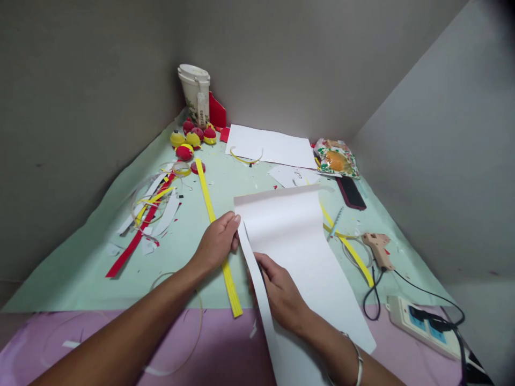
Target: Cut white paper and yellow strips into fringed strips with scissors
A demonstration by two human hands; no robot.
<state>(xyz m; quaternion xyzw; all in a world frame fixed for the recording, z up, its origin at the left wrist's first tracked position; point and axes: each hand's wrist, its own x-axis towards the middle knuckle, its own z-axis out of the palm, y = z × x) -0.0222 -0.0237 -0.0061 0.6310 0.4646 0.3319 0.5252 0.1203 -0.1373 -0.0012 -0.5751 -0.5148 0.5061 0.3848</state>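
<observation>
A large white sheet of paper (295,257) lies across the middle, with its far end curled. Along its left side a narrow strip (263,305) is partly cut free. My left hand (220,236) pinches the sheet's left edge near the top of the cut. Inside the cut, my right hand (281,289) is closed round what appear to be scissors (260,268); only a dark bit of them shows, the rest hidden by hand and paper. A yellow paper strip (207,198) passes under my left hand.
At left lie a red strip (139,238) and tangled paper strips. Behind them are red and yellow balls (185,152) and a lidded cup (195,88). To the right are a phone (351,193), a glue gun (378,248) with its cord, and a power strip (422,324). Walls enclose the table's back.
</observation>
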